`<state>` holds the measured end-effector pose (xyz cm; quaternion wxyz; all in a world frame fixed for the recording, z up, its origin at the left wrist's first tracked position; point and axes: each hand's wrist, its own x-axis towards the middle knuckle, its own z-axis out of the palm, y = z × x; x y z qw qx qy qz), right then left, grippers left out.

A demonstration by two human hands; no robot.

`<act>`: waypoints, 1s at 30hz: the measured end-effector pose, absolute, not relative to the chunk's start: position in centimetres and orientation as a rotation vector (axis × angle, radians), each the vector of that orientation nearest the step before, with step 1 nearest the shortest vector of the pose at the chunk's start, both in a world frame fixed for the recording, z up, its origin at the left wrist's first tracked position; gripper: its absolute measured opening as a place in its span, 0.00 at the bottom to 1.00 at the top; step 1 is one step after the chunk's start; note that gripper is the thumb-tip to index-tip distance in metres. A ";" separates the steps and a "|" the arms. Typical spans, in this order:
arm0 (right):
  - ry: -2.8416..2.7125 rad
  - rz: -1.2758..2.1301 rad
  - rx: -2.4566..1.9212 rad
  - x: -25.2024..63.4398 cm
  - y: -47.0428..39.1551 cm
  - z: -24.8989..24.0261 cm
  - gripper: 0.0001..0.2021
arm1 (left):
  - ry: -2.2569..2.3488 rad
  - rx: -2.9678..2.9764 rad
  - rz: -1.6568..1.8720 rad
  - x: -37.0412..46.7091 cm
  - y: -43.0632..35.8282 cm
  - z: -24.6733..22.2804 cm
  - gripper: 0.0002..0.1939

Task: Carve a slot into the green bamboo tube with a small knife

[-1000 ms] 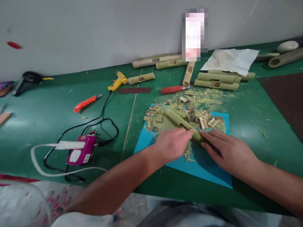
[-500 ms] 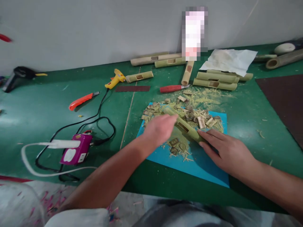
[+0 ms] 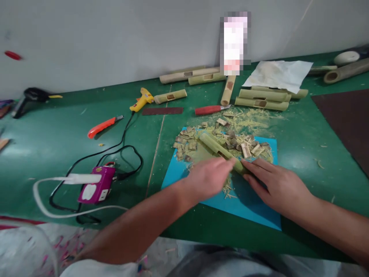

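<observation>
A green bamboo tube point(image 3: 211, 144) with a rectangular slot cut in its side lies slantwise over a blue sheet point(image 3: 174, 173). My right hand point(image 3: 271, 184) grips its near end, thumb and fingers on either side. Curled closed, my left hand point(image 3: 211, 175) presses at the tube just below the slot, close to the right fingertips; it is slightly blurred, and whatever it may hold is hidden. Bamboo chips point(image 3: 184, 138) and pale shavings lie around the tube. Beyond the sheet rests a red-handled carving knife point(image 3: 209, 110).
Slotted bamboo tubes point(image 3: 261, 103) lie at the back near a white paper point(image 3: 281, 75). To the left are a yellow glue gun point(image 3: 142, 100), an orange utility knife point(image 3: 102, 127), and a purple power adapter point(image 3: 98, 184) with trailing cables. A dark brown sheet point(image 3: 346, 119) lies at right.
My left hand has slid down the bamboo tube toward my right hand, uncovering the tube's far end. My right hand keeps its grip, and the tube lies as before.
</observation>
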<state>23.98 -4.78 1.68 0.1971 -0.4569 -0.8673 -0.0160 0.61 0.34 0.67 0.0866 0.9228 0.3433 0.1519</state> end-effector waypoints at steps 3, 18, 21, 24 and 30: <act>-2.418 -0.054 -1.286 24.0 -4.8 1.6 0.17 | 1.064 2.753 0.513 0.1 0.9 0.6 0.19; -2.415 -0.017 -1.319 24.2 -4.9 1.5 0.16 | 1.420 2.675 0.659 -0.4 1.7 0.8 0.17; -2.423 -0.033 -1.301 24.1 -4.8 1.5 0.17 | 1.199 2.742 0.522 0.6 0.2 0.9 0.18; -2.421 -0.059 -1.294 24.1 -4.9 1.6 0.17 | 1.095 2.752 0.532 0.7 0.0 0.9 0.19; -2.425 -0.037 -1.312 24.1 -4.9 1.5 0.17 | 1.281 2.749 0.544 0.1 0.6 0.9 0.19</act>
